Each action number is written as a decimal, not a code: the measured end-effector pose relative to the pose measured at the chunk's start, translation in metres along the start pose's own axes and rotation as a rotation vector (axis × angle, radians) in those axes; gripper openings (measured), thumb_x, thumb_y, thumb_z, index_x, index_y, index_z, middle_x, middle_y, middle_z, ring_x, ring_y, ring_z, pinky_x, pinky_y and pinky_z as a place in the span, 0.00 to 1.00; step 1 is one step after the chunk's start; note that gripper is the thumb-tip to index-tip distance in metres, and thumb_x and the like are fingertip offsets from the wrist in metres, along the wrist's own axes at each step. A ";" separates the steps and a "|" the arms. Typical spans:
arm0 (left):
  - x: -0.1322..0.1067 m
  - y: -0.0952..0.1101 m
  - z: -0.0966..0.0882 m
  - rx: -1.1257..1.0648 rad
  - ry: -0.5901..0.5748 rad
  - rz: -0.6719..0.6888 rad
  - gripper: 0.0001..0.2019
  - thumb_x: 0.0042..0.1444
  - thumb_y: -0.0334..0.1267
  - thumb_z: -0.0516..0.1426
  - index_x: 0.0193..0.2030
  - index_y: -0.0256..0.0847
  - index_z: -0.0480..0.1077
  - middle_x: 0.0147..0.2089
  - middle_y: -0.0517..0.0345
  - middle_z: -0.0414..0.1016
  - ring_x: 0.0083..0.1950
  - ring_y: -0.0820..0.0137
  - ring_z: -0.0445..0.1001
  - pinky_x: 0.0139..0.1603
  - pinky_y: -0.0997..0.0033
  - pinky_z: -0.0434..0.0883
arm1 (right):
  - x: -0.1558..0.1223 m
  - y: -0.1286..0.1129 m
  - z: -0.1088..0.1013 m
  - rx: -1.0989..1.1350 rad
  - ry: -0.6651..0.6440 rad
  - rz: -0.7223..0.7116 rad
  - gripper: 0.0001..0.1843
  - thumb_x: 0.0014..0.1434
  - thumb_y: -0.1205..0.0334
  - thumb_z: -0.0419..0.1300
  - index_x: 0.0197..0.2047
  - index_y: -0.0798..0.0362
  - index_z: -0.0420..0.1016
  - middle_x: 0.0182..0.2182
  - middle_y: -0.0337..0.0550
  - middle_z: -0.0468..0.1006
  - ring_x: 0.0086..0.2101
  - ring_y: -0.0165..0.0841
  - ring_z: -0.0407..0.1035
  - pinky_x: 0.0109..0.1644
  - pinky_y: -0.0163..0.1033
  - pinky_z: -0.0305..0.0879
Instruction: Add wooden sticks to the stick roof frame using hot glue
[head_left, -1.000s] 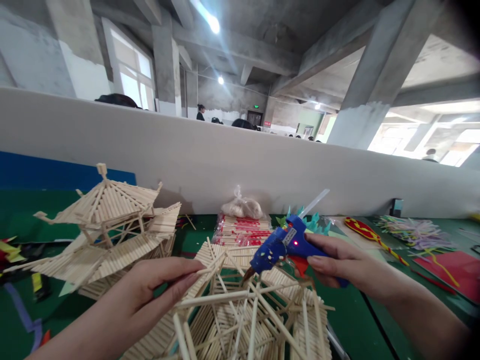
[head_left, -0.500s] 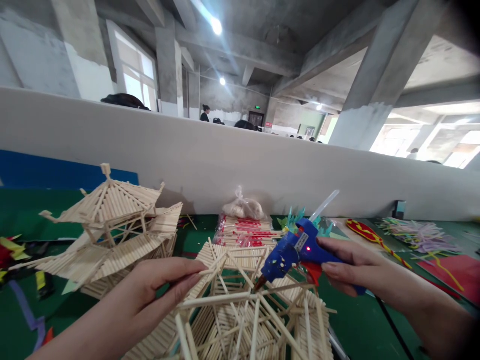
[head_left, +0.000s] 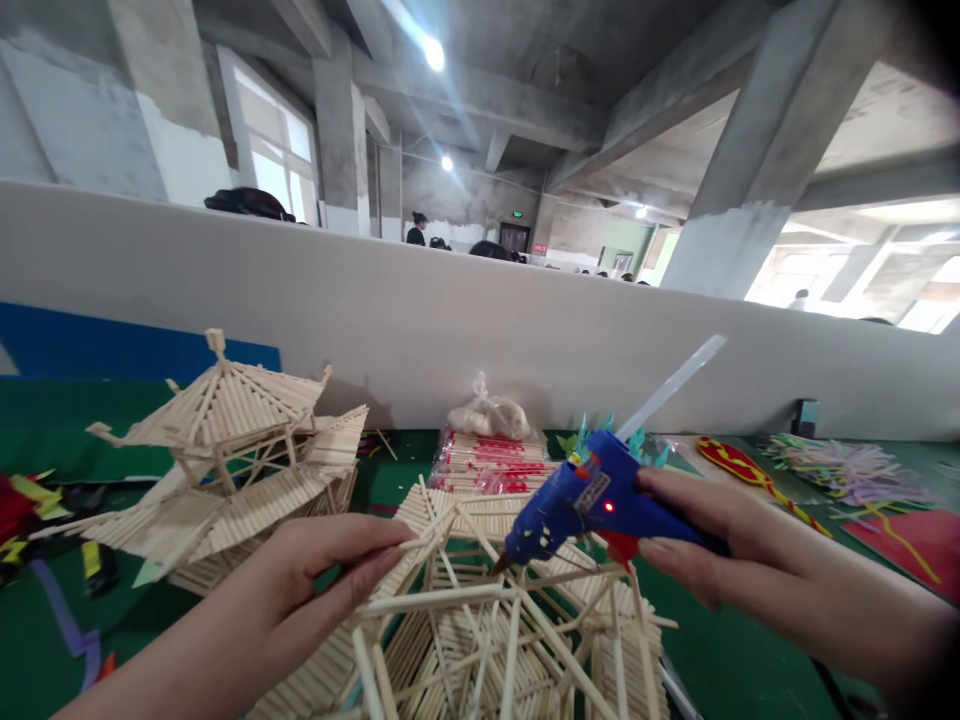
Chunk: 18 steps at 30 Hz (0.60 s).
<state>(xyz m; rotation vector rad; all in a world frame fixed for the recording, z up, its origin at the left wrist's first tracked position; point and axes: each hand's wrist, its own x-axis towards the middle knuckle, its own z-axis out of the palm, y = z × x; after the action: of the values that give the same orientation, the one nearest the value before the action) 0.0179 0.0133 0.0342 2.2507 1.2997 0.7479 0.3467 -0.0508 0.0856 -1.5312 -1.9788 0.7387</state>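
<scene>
My right hand [head_left: 705,540] grips a blue hot glue gun [head_left: 559,505] by its handle. A clear glue stick [head_left: 679,385] pokes out of the gun's back, and a red light glows on its side. The nozzle points down at a joint of the stick framework [head_left: 517,600] in front of me, very close to it; whether it touches, I cannot tell. At the framework's left side, my left hand [head_left: 337,560] pinches a thin wooden stick [head_left: 420,540] between thumb and fingers.
A pavilion model of wooden sticks [head_left: 225,420] stands at left. Behind the framework lie bagged sticks [head_left: 487,460]. On the right are a red and yellow ornament [head_left: 731,465], pastel strips [head_left: 847,470] and a red sheet [head_left: 900,550]. A white partition [head_left: 375,320] crosses behind.
The glue gun has tilted and its nozzle has shifted slightly left and up. The glue stick's back end now stands higher and farther right. My left hand keeps its place.
</scene>
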 end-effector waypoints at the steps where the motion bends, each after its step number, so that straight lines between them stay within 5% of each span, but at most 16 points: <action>1: 0.000 -0.001 0.000 -0.004 0.002 0.001 0.12 0.52 0.46 0.52 0.39 0.50 0.74 0.39 0.59 0.78 0.40 0.67 0.75 0.39 0.75 0.72 | -0.004 0.002 -0.001 -0.011 0.001 -0.006 0.24 0.55 0.51 0.56 0.56 0.39 0.63 0.46 0.42 0.71 0.41 0.41 0.65 0.41 0.42 0.63; 5: 0.000 -0.001 0.001 -0.005 0.015 0.006 0.12 0.52 0.46 0.52 0.38 0.50 0.74 0.39 0.59 0.78 0.40 0.67 0.75 0.38 0.76 0.72 | -0.004 0.005 0.000 0.034 0.029 0.044 0.26 0.53 0.51 0.57 0.56 0.41 0.64 0.44 0.44 0.72 0.39 0.41 0.65 0.38 0.42 0.64; 10: -0.001 -0.001 0.000 -0.001 0.013 0.010 0.12 0.52 0.47 0.52 0.39 0.51 0.74 0.40 0.59 0.78 0.41 0.66 0.75 0.40 0.75 0.72 | 0.025 0.002 0.013 0.336 -0.081 0.132 0.31 0.55 0.50 0.56 0.59 0.52 0.57 0.23 0.35 0.65 0.23 0.27 0.59 0.26 0.33 0.57; 18: -0.001 0.002 0.001 -0.019 0.027 0.012 0.11 0.51 0.46 0.53 0.38 0.51 0.74 0.39 0.60 0.78 0.40 0.67 0.75 0.39 0.77 0.72 | 0.022 0.018 0.007 0.405 -0.135 0.147 0.34 0.57 0.52 0.55 0.61 0.57 0.51 0.20 0.32 0.62 0.22 0.25 0.55 0.25 0.32 0.51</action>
<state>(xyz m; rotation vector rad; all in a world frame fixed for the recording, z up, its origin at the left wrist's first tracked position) 0.0190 0.0116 0.0346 2.2421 1.2872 0.7943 0.3493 -0.0260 0.0694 -1.4169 -1.6833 1.2470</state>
